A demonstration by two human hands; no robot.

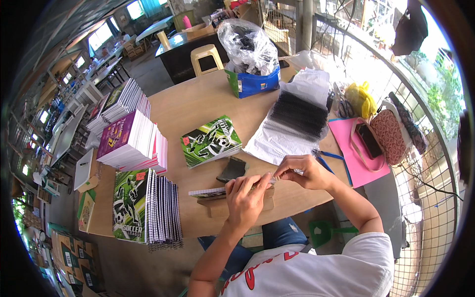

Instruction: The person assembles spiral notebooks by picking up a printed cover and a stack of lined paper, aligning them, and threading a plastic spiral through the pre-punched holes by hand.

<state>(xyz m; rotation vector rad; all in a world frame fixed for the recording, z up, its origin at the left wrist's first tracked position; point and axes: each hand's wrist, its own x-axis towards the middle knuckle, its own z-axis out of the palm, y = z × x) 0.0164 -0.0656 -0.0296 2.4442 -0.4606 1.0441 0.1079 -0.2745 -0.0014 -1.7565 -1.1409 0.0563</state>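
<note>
My left hand (246, 198) grips a notebook (207, 193), which stands edge-up against a small wooden block (213, 210) at the table's near edge. Close by, my right hand (306, 172) pinches at the notebook's right end; whatever is between those fingertips is too small to name. Just beyond the left hand lies a dark, curved piece (232, 169). Farther back rests a green soccer-cover notebook (211, 140). Black binding coils (299, 115) are spread in rows on white plastic sheeting (264, 143), beyond my right hand.
Spiral-bound notebooks (132, 205) and purple-covered books (121, 134) are stacked at left. A blue box (257, 83) holding a clear plastic bag stands at the back. At right lie blue-handled scissors (330, 155), a pink folder (349, 143), a phone (369, 139) and a patterned pouch (390, 136).
</note>
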